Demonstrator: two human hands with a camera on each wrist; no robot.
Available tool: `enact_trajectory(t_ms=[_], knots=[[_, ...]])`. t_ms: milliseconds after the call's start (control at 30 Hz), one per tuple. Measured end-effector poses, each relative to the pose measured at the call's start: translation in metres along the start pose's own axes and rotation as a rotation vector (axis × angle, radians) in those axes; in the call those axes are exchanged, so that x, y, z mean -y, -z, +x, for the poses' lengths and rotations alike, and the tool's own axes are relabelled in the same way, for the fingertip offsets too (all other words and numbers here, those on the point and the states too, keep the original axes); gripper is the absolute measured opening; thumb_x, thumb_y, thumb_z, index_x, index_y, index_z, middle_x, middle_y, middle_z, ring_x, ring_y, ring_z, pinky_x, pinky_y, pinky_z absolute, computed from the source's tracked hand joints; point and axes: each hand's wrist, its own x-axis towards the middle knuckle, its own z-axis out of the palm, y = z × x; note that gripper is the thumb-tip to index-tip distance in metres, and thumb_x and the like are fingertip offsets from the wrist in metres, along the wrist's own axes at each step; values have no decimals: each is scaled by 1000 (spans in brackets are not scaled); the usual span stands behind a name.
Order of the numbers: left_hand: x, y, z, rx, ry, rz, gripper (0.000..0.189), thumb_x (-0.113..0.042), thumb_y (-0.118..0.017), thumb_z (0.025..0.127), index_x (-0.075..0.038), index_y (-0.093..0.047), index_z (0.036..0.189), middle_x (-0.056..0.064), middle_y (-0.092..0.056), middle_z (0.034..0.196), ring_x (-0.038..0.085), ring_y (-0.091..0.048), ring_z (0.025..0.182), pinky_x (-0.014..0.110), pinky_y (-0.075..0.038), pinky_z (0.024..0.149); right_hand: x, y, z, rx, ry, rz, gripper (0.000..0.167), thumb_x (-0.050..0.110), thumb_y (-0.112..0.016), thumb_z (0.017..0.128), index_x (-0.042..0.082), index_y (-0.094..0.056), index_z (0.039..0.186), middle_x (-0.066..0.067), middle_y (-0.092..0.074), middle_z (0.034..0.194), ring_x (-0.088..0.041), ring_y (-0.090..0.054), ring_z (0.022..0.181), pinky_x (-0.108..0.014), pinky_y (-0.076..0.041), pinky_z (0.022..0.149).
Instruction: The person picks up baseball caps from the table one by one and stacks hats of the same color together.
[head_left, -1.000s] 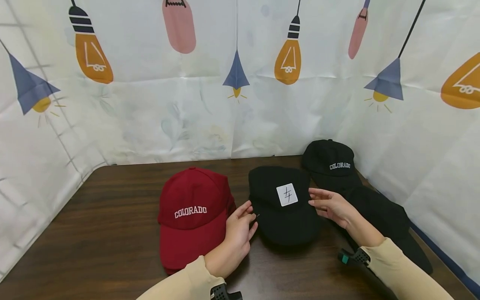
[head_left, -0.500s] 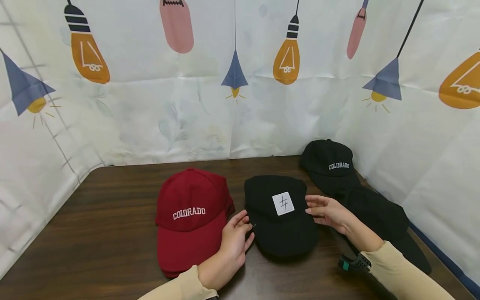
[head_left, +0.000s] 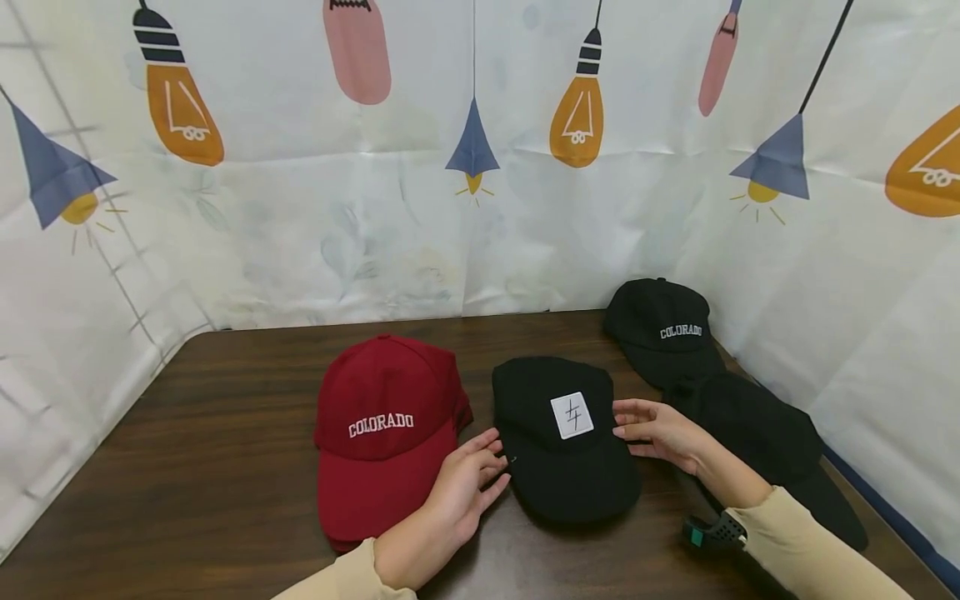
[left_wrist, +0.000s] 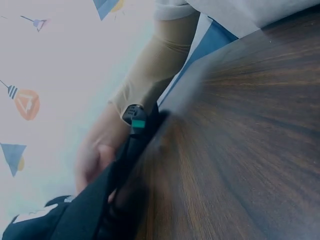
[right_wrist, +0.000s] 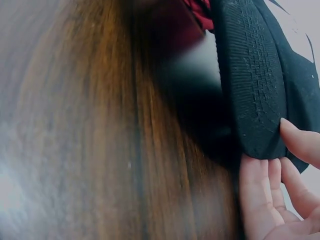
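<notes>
A black cap (head_left: pixel 567 467) with a white square sticker (head_left: pixel 572 415) lies brim toward me at the middle of the table. My right hand (head_left: pixel 667 433) is at its right edge. In the right wrist view, that hand's thumb lies against the black cap (right_wrist: pixel 260 100) while the other fingers meet its edge; some fingertips look hidden. On the other side, my left hand (head_left: pixel 453 492) has its fingers extended close to the cap's left edge, thumb apart. Just left is a red cap (head_left: pixel 386 442) lettered COLORADO. The left wrist view shows the black cap (left_wrist: pixel 65 215) but not my left hand.
At the back right stands a black COLORADO cap (head_left: pixel 660 325). Another black cap (head_left: pixel 757 442) lies in front of it, below my right forearm. The dark wooden table (head_left: pixel 187 458) extends left of the red cap. A white curtain (head_left: pixel 300 233) with printed lamps encloses the back and sides.
The black cap with the sticker has come toward me, and both hands have moved with it. My left fingers have straightened and spread. The red cap keeps its place.
</notes>
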Motion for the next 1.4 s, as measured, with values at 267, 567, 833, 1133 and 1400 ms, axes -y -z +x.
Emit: enact_trajectory(t_ms=[267, 567, 833, 1133, 1400], knots=[[-4, 5, -3, 68, 53, 46, 68, 4, -43, 87, 10, -29, 154, 30, -31, 154, 42, -43, 132, 56, -36, 112, 2, 5, 5, 35, 30, -69, 58, 4, -68, 96, -16, -39, 143, -15, -60, 116, -18, -66, 102, -40, -56, 91], [-6, 8, -4, 105, 54, 81, 73, 3, -42, 85, 13, -23, 155, 33, -25, 158, 47, -36, 139, 53, -33, 114, 9, 6, 7, 42, 65, -117, 44, 1, -66, 97, -15, -48, 133, -11, -64, 102, -18, -67, 96, -41, -59, 86], [-6, 12, -6, 137, 51, 112, 74, 1, -43, 85, 16, -20, 154, 35, -22, 159, 49, -35, 141, 58, -27, 117, 9, 3, 7, 34, 58, -153, 46, 0, -66, 96, -17, -48, 135, -11, -64, 102, -19, -67, 96, -41, -59, 85], [-8, 11, -7, 153, 60, 147, 72, -2, -45, 88, 15, -21, 154, 35, -24, 158, 36, -44, 130, 59, -28, 116, 14, 1, 3, 61, 92, -292, 50, 1, -66, 96, -22, -47, 136, -16, -65, 110, -25, -67, 101, -40, -59, 85], [-10, 14, -7, 172, 76, 158, 70, -2, -44, 91, 15, -20, 155, 35, -21, 159, 40, -42, 134, 59, -27, 116, 13, 1, 3, 55, 100, -330, 49, 4, -64, 99, -23, -47, 136, -28, -64, 124, -26, -68, 101, -38, -60, 82]])
